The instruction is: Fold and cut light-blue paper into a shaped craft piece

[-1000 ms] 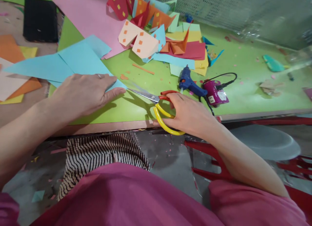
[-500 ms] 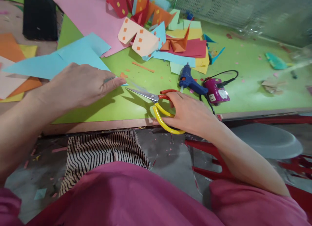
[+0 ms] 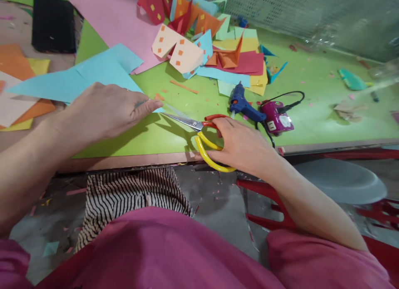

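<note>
My right hand (image 3: 241, 141) grips a pair of scissors (image 3: 208, 145) with yellow and red handles. Their metal blades are parted and point left, towards my left thumb. My left hand (image 3: 109, 110) is closed, thumb against fingers, on a sheet of light blue paper (image 3: 102, 67). A small blue corner of it shows by the thumb, close to the blade tips; whether the blades touch it I cannot tell. The rest of the sheet spreads behind and left of the hand, partly hidden by it.
A blue glue gun (image 3: 243, 102) and a magenta box with a cable (image 3: 279, 118) lie beyond my right hand. Folded paper shapes (image 3: 187, 52), a large pink sheet (image 3: 115, 19) and orange scraps (image 3: 183, 86) cover the back. A black flat object (image 3: 53, 25) lies far left. A grey stool (image 3: 341, 181) stands below the table edge.
Hardly anything differs. My left hand and the blue paper sit very slightly further right in the view, while the scissors stay parted in my right hand.
</note>
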Demonstrator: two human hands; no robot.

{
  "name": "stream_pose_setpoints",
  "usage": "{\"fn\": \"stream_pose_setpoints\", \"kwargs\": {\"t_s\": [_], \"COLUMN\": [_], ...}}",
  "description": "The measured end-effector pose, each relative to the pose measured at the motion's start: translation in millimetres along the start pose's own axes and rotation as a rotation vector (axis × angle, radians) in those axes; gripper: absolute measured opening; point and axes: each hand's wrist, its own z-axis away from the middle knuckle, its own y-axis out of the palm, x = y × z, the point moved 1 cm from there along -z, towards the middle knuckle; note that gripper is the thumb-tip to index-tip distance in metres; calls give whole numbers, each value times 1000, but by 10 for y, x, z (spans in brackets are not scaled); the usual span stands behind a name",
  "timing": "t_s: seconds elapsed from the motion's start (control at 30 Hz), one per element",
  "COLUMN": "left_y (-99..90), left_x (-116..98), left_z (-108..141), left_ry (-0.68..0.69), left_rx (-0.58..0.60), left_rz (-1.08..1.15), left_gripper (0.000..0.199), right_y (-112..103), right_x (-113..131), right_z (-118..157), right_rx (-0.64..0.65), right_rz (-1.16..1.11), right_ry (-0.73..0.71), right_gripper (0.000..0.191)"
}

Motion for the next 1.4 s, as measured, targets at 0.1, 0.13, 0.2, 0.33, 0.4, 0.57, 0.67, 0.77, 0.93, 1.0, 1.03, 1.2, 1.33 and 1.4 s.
{"fn": "stream_pose_setpoints", "kwargs": {"t_s": [0.1,0.13,0.2,0.33,0.4,0.57,0.67,0.77,0.93,1.0,1.03,1.2,1.33,1.4], "left_y": [0,0,0,-1,0,2,-4,-21,-30,0,25,235,435,497], "left_x": [-2,-3,-5,-7,-4,4,-8,-40,-122,-133,-129,-38,55,77], "left_z": [2,2,3,1,1,15,21,27,116,181,212,297,298,299], "left_ry": [-3,-6,-13,-15,-10,-6,11,37,96,61,37,35,45,43], "left_rx": [-2,-2,4,14,16,6,-1,6,33,27,10,-85,-41,-43], "left_rz": [15,26,43,49,78,130,70,8,-88,-63,-34,79,84,105], "left_gripper": [80,80,80,82,83,83,85,87,86,80,76,71,78,79], "right_y": [-4,-4,-3,-10,-13,-3,3,16,51,34,15,-86,26,123], "right_x": [12,14,15,15,21,35,29,37,124,160,170,146,150,170], "right_z": [7,6,5,25,37,34,20,0,-43,-57,-66,-133,-164,-154], "right_rx": [-2,-1,5,4,-9,-2,2,-5,-2,22,38,48,-40,-117], "right_rz": [22,32,45,51,63,84,90,108,137,96,68,-23,50,114], "right_ry": [19,24,29,34,34,49,55,60,84,52,26,-102,-61,9], "right_gripper": [63,63,63,65,64,63,63,62,64,64,64,51,44,43]}}
